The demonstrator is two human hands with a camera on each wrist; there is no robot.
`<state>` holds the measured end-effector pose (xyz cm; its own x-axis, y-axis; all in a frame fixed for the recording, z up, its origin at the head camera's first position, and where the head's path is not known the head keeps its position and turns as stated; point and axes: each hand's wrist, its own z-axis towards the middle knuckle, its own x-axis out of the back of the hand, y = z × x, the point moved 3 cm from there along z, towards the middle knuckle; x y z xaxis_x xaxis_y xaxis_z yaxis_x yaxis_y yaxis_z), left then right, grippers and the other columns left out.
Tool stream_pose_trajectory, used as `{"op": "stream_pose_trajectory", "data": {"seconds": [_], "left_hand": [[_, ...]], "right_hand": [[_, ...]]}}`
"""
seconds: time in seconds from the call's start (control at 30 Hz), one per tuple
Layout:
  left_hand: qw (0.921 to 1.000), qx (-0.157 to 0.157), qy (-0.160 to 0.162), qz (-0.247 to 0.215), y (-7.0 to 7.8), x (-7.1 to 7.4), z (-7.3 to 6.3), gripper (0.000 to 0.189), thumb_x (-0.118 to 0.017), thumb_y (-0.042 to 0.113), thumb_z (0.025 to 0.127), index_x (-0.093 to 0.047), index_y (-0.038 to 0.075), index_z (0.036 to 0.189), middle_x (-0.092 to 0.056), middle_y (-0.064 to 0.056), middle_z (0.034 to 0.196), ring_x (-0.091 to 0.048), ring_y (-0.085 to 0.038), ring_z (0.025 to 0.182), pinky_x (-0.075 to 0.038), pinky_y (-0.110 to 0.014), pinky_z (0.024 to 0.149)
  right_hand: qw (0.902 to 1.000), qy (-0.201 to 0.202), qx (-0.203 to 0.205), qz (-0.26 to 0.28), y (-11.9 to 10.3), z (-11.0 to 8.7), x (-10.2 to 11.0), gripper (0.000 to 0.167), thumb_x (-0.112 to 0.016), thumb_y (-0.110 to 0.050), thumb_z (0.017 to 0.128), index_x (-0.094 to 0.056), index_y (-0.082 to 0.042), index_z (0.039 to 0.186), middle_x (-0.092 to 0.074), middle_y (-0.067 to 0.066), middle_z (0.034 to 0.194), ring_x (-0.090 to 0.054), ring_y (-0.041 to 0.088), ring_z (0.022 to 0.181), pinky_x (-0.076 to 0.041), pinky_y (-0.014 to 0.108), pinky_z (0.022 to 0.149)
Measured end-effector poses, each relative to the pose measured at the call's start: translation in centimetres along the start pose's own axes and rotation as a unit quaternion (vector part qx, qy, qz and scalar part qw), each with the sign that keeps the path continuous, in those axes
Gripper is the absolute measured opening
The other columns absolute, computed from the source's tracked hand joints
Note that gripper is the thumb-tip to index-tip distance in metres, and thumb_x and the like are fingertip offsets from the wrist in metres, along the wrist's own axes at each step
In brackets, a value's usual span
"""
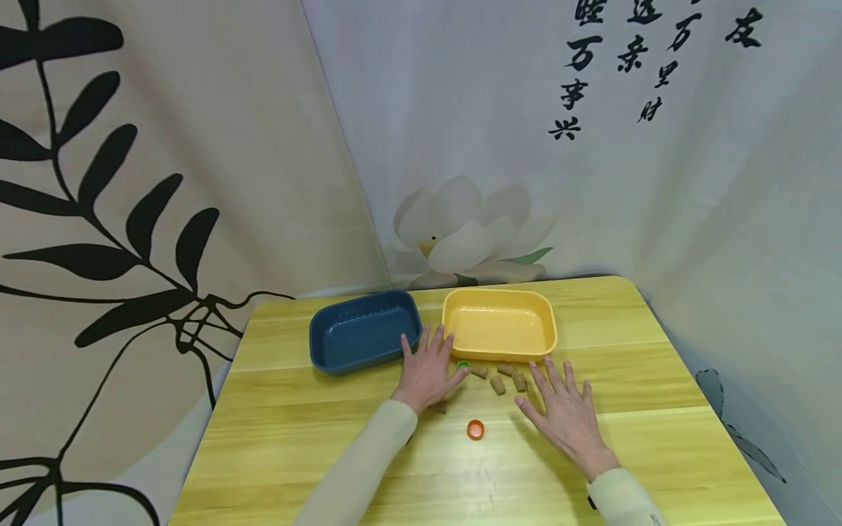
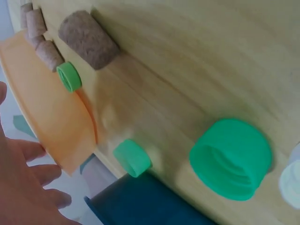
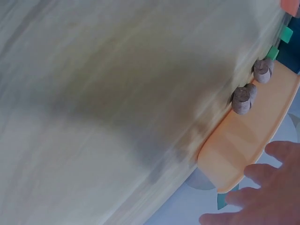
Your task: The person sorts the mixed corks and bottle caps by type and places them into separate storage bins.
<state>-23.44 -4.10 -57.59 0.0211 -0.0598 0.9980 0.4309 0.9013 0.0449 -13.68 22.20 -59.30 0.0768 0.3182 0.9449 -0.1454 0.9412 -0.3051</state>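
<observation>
My left hand (image 1: 427,372) is spread, palm down, near the gap between the blue tray (image 1: 365,333) and the yellow tray (image 1: 500,324). Beside its thumb is a green bottle cap (image 1: 463,364). One cork (image 1: 439,406) shows partly behind its wrist. In the left wrist view, a large green cap (image 2: 232,159), a smaller green cap (image 2: 132,158) and a cork (image 2: 89,40) lie on the tabletop. My right hand (image 1: 566,413) has its fingers spread, right of several corks (image 1: 520,382) before the yellow tray. Nothing is held in either hand.
An orange ring-like cap (image 1: 475,429) lies on the wooden table (image 1: 658,438) between the forearms. A white round piece (image 2: 290,180) is cut off at the left wrist view's edge. Printed cloth (image 1: 658,204) hangs behind the table's back edge.
</observation>
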Motion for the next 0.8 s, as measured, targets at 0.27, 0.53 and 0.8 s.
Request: {"op": "stream_pose_trajectory", "data": {"seconds": [0.27, 0.53, 0.8], "left_hand": [[0.9998, -0.003, 0.021, -0.006, 0.1, -0.2, -1.6, 0.082, -0.039, 0.07, 0.102, -0.037, 0.013, 0.162, -0.028, -0.013, 0.169, -0.019, -0.039, 0.156, -0.016, -0.077, 0.115], [0.9989, 0.007, 0.038, -0.027, 0.4, 0.0, 0.2, 0.09, -0.039, 0.069, 0.103, -0.028, 0.002, 0.163, -0.02, -0.02, 0.17, -0.02, -0.037, 0.156, -0.016, -0.067, 0.121], [0.9992, 0.033, 0.006, -0.02, 0.7, -0.7, 1.2, 0.093, -0.042, 0.068, 0.102, -0.027, -0.003, 0.161, -0.018, -0.021, 0.17, -0.017, -0.035, 0.157, -0.014, -0.067, 0.121]], "right_hand": [[0.9998, -0.014, 0.001, -0.011, 0.0, 0.2, -0.4, 0.083, -0.046, -0.069, 0.1, -0.036, -0.014, 0.162, -0.024, 0.017, 0.169, -0.015, 0.051, 0.153, -0.014, 0.078, 0.113], [0.9992, 0.01, 0.031, -0.023, 0.3, 0.7, 0.0, 0.079, -0.058, -0.062, 0.099, -0.046, -0.009, 0.156, -0.05, 0.022, 0.153, -0.036, 0.05, 0.145, -0.026, 0.075, 0.112], [0.9974, 0.006, 0.064, -0.034, 0.2, 1.9, -0.3, 0.072, -0.073, -0.049, 0.094, -0.054, -0.006, 0.149, -0.062, 0.023, 0.137, -0.053, 0.048, 0.131, -0.039, 0.072, 0.104]]}}
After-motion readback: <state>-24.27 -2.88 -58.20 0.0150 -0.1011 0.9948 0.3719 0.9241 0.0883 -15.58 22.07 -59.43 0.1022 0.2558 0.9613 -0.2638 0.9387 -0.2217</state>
